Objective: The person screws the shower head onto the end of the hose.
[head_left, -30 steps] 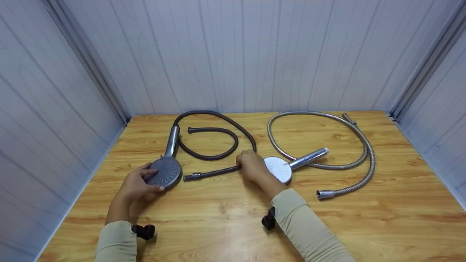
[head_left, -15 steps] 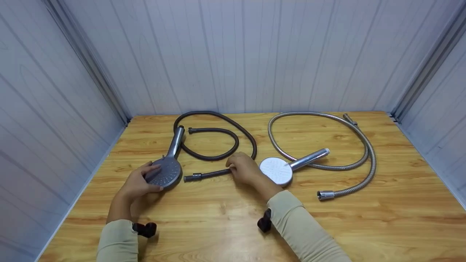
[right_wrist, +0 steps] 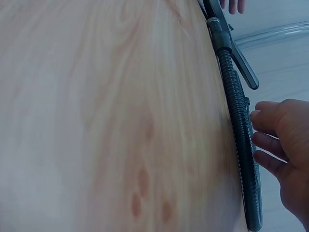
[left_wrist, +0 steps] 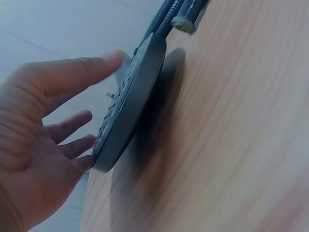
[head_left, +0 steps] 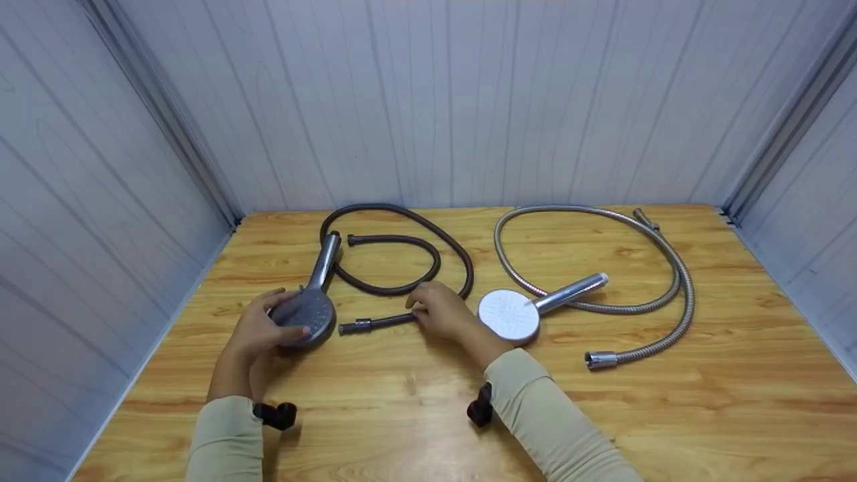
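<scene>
Presently, left hand (head_left: 258, 328): spread loosely around the near-left rim of the round dark-grey shower head with a speckled spray face (head_left: 315, 313), thumb over that face; the fingers are relaxed rather than clenched, and whether the thumb presses down I cannot tell.
Right hand (head_left: 440, 311): to the right of the dark-grey shower head, its fingers softly bent at the slim dark-grey ribbed hose (head_left: 392, 320), not wrapped round it; whether they touch it is unclear.
Hose end: the short dark cylindrical fitting with a shiny collar (head_left: 355, 327) lies just right of the dark-grey shower head, apart from it.
Handle: the smooth chrome handle (head_left: 325, 261) extends beyond the dark-grey shower head, away from the person; no fitting is joined to its dark tip.
White-faced set: the round white-faced shower head (head_left: 507, 316) and the silver ribbed metal hose (head_left: 616, 309) lie farther right of the dark-grey shower head, on the wood-grain table (head_left: 402, 415).
Step in hand: seemingly, positioning head and hose with light touches.
Next move: any lift would call for thumb and fingers closing on the hose near its fitting, the left hand steadying the head.
</scene>
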### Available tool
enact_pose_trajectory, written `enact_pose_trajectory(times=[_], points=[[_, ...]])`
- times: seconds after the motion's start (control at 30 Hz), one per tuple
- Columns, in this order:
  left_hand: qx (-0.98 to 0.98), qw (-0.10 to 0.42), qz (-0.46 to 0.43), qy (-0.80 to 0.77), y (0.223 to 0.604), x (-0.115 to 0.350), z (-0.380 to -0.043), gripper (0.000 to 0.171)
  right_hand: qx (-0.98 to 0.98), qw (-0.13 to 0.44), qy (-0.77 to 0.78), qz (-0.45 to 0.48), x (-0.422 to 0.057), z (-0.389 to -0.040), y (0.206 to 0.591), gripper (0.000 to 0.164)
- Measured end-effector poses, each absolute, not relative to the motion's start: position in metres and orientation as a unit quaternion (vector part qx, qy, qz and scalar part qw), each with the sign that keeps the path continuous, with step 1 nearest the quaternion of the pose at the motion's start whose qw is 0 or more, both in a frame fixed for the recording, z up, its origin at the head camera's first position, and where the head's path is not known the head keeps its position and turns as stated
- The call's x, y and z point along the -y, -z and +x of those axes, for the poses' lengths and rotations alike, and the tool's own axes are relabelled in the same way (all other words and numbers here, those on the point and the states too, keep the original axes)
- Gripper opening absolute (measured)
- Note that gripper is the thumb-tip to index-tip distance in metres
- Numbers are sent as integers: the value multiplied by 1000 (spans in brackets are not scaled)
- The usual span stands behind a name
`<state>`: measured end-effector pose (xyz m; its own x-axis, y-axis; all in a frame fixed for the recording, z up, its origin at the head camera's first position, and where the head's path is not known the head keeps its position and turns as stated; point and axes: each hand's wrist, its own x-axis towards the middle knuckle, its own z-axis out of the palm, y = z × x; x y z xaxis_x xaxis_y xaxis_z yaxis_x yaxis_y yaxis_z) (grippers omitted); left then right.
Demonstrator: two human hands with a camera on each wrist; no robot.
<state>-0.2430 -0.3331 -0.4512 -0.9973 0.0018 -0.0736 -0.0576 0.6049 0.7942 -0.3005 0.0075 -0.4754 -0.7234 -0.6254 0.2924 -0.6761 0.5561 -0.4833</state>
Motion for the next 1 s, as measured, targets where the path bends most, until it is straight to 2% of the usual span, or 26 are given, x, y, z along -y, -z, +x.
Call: enact_pose_trajectory(times=[0.3, 0.63, 0.77, 1.0], points=[[-909, -39, -40, -413, 456, 315, -259, 70, 874, 8, -303, 381, 6, -298, 476, 20], [-923, -89, -27, -374, 466, 301, -279, 72, 865, 6, -318, 388, 23, -297, 481, 28], [-935, -87, -24, -342, 468, 298, -282, 73, 863, 7, -320, 391, 29, -295, 483, 29], [-947, -44, -51, -314, 467, 297, -278, 79, 863, 25, -318, 391, 34, -291, 493, 25]])
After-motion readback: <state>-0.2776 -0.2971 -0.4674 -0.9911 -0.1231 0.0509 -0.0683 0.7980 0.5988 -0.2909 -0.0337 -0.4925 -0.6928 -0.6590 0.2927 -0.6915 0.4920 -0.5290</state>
